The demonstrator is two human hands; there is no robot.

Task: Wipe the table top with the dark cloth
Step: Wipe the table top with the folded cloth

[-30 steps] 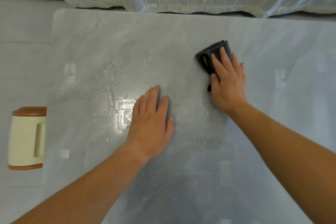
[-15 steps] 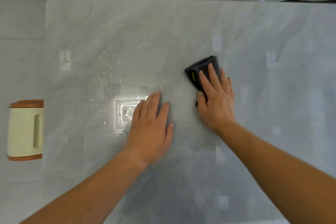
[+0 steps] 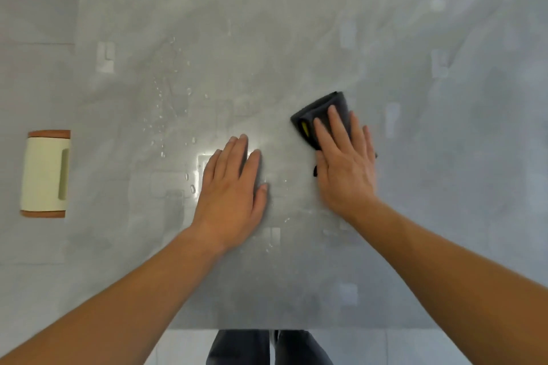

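A folded dark cloth (image 3: pixel 315 114) with a small yellow tag lies on the grey marbled table top (image 3: pixel 444 187), a little right of centre. My right hand (image 3: pixel 345 161) presses flat on the cloth, fingers spread over its near half. My left hand (image 3: pixel 232 187) rests palm down on the bare table just left of it, fingers together, holding nothing. Water droplets (image 3: pixel 166 124) are scattered left of and beyond my left hand, beside a bright reflection.
A cream stool with an orange-brown rim (image 3: pixel 44 173) stands on the floor off the table's left edge. The table's near edge (image 3: pixel 296 328) runs above my legs. Pale curtain fabric shows at the far edge.
My right hand has dragged the cloth toward me and slightly left across the table. My left hand has stayed flat in place. The view has tilted down, showing the near edge.
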